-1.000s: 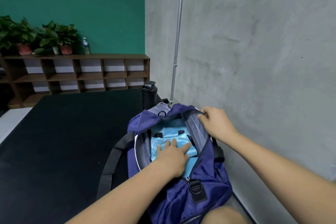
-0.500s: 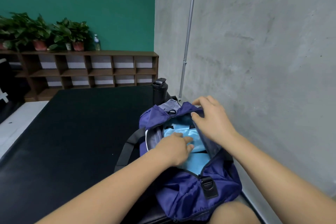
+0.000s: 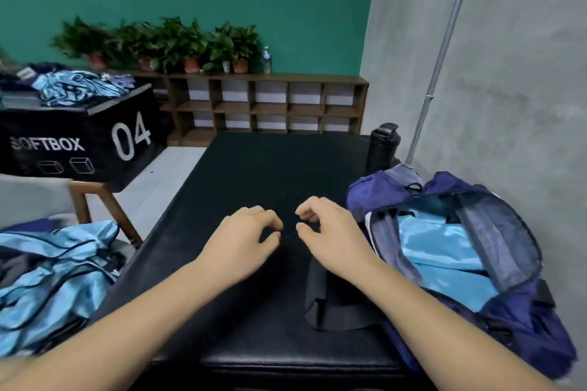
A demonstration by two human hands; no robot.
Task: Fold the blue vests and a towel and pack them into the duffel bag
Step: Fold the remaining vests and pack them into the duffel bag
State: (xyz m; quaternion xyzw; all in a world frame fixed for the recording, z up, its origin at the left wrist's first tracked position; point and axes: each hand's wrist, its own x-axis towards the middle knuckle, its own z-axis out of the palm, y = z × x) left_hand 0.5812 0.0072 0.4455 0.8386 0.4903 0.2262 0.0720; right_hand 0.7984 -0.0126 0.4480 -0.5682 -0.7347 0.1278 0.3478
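So the bag (image 3: 524, 336) sat at the right of the frame, on the right edge of the black surface (image 3: 254, 174), right up by the grey wall. Its top was unzipped and gaping. A folded light blue vest (image 3: 438, 244) lay inside and filled most of the opening, with a mesh flap of the lining hanging over its right part. The bag's black strap (image 3: 330, 305) flopped out onto the surface just left of it, under the right forearm.

Both hands were mid-frame, outside the bag and over bare surface. The left hand (image 3: 241, 241) and right hand (image 3: 330, 232) were close together, fingertips almost facing, fingers loosely curled. Nothing in either grip. Couldn't tell if the fingertips touched the surface or just hovered.

Lower left was a crumpled pile of vests (image 3: 47, 270), the same light blue with dark trim. It was heaped on a chair (image 3: 81, 203) with wooden legs, just off the surface's left edge. Upper left was a black box (image 3: 95, 143) marked "04", with more blue cloth (image 3: 76, 87) bunched on top.

Past the surface, a low wooden shelf (image 3: 270, 105) ran along the green wall, with potted plants (image 3: 178, 44) and a small clear bottle (image 3: 266, 59) on top. A black flask (image 3: 382, 146) stood just behind the bag, and a metal pole (image 3: 444, 47) ran up the grey wall.
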